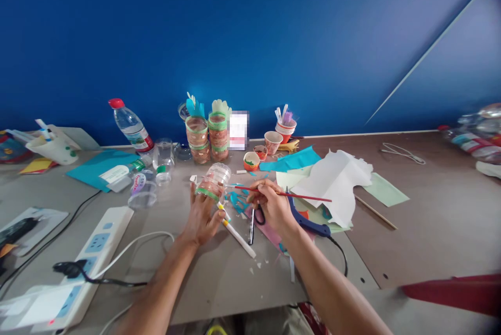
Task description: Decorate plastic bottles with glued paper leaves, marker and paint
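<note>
1. Keeping close to the clear container [219, 173], which sat tilted at the middle of the clock with a green band at its near end, the left hand [201, 223] came up from about six-thirty. Its thumb stood apart; the other fingers were partly hidden, so I cannot tell how firmly that grip closed, nor whether any fingers reached inside. It probably served to stop the round body rolling.

2. At three o'clock the right hand [269, 200] had its grip pinching a red paintbrush [305, 196], pen-fashion, well behind the bristles, likely for fine control. The tip pointed at the container's side; whether it touched could not be made out.

3. At two o'clock stood a small orange cup [251, 162] with green in it, presumably set near so the brush had a short way to travel.

4. At eleven and twelve, two banded stacks [196, 142] [219, 139] stood upright with petal-like tops, perhaps pushed back to be out of the arms' way.

5. At five o'clock a white marker [239, 238] lay slantwise on the worktop [203, 285], just beside the left thumb, and seemed simply laid down.

6. Farther out at three, crumpled white paper [336, 176] spread beyond the brush's end; at eight, a power strip [97, 251] lay well apart from the container, perhaps to keep its cords off the working area.
</note>
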Available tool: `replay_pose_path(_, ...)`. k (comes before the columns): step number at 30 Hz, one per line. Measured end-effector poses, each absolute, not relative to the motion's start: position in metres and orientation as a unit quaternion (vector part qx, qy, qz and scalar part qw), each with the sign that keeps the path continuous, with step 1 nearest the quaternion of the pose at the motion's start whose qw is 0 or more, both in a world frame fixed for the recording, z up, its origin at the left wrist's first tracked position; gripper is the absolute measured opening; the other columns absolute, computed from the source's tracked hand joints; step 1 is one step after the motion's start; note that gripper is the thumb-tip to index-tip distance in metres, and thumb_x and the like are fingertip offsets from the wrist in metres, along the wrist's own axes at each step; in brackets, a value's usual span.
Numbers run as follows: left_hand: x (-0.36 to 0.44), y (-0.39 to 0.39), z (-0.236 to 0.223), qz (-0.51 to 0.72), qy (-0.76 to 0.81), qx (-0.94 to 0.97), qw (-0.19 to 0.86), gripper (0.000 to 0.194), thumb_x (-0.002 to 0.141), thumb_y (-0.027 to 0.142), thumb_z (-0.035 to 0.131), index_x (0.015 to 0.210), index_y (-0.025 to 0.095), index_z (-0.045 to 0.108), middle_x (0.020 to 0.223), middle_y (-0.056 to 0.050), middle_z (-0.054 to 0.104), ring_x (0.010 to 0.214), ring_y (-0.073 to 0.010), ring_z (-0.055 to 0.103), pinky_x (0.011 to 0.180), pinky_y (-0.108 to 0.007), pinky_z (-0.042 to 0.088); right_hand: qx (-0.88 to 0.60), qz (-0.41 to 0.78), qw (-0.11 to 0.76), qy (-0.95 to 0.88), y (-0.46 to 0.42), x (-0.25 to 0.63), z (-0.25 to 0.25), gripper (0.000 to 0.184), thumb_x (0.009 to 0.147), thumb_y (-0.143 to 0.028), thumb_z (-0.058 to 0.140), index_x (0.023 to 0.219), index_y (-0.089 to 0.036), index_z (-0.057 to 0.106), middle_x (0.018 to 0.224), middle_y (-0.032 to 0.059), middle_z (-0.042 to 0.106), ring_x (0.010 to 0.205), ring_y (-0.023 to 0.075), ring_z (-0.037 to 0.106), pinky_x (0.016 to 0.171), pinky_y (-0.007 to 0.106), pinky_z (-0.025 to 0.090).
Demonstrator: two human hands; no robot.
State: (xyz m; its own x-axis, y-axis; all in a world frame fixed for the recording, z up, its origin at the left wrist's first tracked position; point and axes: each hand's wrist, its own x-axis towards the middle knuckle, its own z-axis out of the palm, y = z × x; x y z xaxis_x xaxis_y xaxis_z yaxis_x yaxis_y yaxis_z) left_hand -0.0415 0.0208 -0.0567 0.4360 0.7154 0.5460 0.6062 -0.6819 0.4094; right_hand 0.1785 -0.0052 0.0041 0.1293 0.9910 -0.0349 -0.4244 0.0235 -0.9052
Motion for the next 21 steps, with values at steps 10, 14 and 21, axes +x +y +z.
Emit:
replay_pose_path(10,-0.0420,0.0228,-0.0595,0.348,0.399,0.847,0.042,0.053,0.100,0.054,0.034,0.136,0.024,0.058,0.138,-0.011,0.064,0.136,-0.0325,0.051,0.126,-0.062,-0.001,-0.414,0.556,0.630,-0.349,-0.0063,0.1778,0.0038,0.015,0.070,-0.034,0.064,0.068,-0.019,0.068,0.050,0.0012,0.067,0.042,0.0140,0.055,0.044,0.024,0.043)
replay_pose_path(14,-0.0401,0.0218,-0.0578,0.341,0.402,0.849,0.019,0.054,0.100,0.053,0.035,0.140,0.022,0.055,0.139,-0.012,0.063,0.136,-0.0336,0.052,0.125,-0.062,-0.003,-0.407,0.556,0.639,-0.342,-0.0061,0.1788,0.0054,0.014,0.069,-0.034,0.065,0.067,-0.020,0.068,0.050,0.0003,0.067,0.042,0.0141,0.055,0.043,0.025,0.042)
replay_pose_path(21,-0.0396,0.0217,-0.0552,0.325,0.418,0.848,0.011,0.050,0.096,0.053,0.045,0.136,0.026,0.059,0.135,-0.012,0.067,0.132,-0.0338,0.055,0.124,-0.064,-0.003,-0.427,0.548,0.636,-0.337,-0.0051,0.1796,0.0039,0.014,0.069,-0.032,0.063,0.066,-0.019,0.067,0.049,0.0011,0.066,0.042,0.0133,0.054,0.043,0.024,0.040)
